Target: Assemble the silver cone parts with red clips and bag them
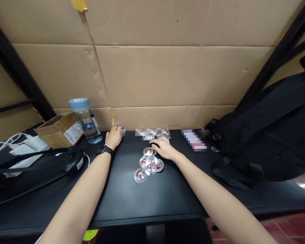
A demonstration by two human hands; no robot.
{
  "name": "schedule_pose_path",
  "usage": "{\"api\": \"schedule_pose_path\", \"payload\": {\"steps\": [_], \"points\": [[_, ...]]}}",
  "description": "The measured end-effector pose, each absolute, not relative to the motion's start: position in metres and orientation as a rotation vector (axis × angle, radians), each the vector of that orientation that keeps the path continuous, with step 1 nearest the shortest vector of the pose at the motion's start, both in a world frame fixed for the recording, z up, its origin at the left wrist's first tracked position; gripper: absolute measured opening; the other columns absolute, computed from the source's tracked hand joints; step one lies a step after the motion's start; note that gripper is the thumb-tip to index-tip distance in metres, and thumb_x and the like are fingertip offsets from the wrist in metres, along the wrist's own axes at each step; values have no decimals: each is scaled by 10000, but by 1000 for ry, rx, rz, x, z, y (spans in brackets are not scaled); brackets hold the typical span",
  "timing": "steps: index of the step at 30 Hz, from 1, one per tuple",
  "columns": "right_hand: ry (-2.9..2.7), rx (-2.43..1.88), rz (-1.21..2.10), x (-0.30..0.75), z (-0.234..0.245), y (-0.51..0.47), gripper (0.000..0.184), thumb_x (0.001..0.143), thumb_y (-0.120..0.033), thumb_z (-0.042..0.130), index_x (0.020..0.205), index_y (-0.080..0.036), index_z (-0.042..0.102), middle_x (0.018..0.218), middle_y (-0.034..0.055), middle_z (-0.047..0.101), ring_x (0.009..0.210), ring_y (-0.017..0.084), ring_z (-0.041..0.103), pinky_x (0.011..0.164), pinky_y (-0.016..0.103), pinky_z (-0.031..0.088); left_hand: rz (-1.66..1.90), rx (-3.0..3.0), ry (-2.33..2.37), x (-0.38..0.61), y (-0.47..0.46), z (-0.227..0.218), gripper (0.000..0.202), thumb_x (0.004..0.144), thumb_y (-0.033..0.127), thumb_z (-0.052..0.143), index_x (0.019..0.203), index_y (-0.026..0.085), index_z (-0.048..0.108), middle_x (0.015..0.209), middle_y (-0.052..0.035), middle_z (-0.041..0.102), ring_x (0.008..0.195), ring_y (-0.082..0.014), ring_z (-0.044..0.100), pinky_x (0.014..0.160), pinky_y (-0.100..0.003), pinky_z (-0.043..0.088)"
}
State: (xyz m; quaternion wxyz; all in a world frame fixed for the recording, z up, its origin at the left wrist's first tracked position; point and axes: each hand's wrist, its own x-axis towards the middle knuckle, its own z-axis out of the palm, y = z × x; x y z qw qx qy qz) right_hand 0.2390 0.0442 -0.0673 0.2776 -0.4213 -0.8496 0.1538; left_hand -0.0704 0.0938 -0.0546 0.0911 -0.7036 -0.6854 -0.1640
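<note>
My left hand [113,137], with a dark watch on the wrist, is at the back of the desk. Its fingers are curled over a crumpled clear plastic bag [123,129]; the contact is partly hidden. My right hand [164,148] hovers low with fingers stretched to the left, holding nothing visible. Just below it lies a loose cluster of round silver discs [150,160] with clear rims and red pieces in their centres, several overlapping. Behind my right hand, several similar discs in clear packets [149,134] lie in rows along the cardboard wall.
On the left stand a water bottle [87,123] with a blue lid and an opened cardboard box [62,132]. A black bag [38,174] and white chargers lie nearer. A black backpack [269,128] fills the right side. Cardboard [152,78] backs the black desk [132,203].
</note>
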Motion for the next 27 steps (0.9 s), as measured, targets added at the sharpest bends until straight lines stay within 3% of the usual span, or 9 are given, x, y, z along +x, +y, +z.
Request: {"api": "schedule_pose_path", "payload": {"steps": [6, 13, 17, 23, 27], "points": [[-2239, -1166, 380, 238, -71, 42, 315, 998, -345, 507, 1252, -274, 679, 1406, 88, 624, 1337, 314, 516, 1063, 477, 343, -514, -2080, -2049, -68, 91, -54, 476, 978, 234, 414, 1452, 245, 455, 1485, -139, 472, 1250, -304, 556, 972, -443, 451], [-2255, -1214, 351, 240, -61, 39, 273, 999, -372, 515, 1155, -255, 706, 1231, 106, 712, 1188, 320, 612, 983, 453, 351, -591, -2024, -2004, -70, 90, -58, 556, 953, 226, 438, 1506, 244, 384, 1521, -156, 422, 1337, -318, 485, 1028, -476, 415], [-2276, -1247, 248, 248, -55, 40, 222, 985, -296, 526, 1105, -236, 702, 1085, 96, 741, 1059, 286, 640, 941, 447, 343, -614, -2000, -1949, -70, 87, -58, 578, 918, 194, 456, 1491, 234, 398, 1526, -155, 419, 1364, -322, 459, 1047, -484, 402], [-2320, -1185, 207, 254, -62, 43, 363, 878, -198, 654, 1230, -286, 675, 1373, 92, 634, 1250, 313, 540, 952, 444, 347, -639, -1968, -1965, -72, 84, -53, 628, 863, 153, 481, 1482, 190, 387, 1553, -178, 382, 1336, -327, 502, 1055, -481, 408], [-2277, -1230, 247, 251, -65, 46, 305, 864, -203, 684, 1158, -280, 706, 1210, 85, 720, 1145, 310, 591, 963, 476, 332, -661, -1974, -1985, -76, 82, -51, 659, 846, 183, 523, 1487, 195, 372, 1574, -184, 342, 1329, -338, 514, 1045, -491, 426]]}}
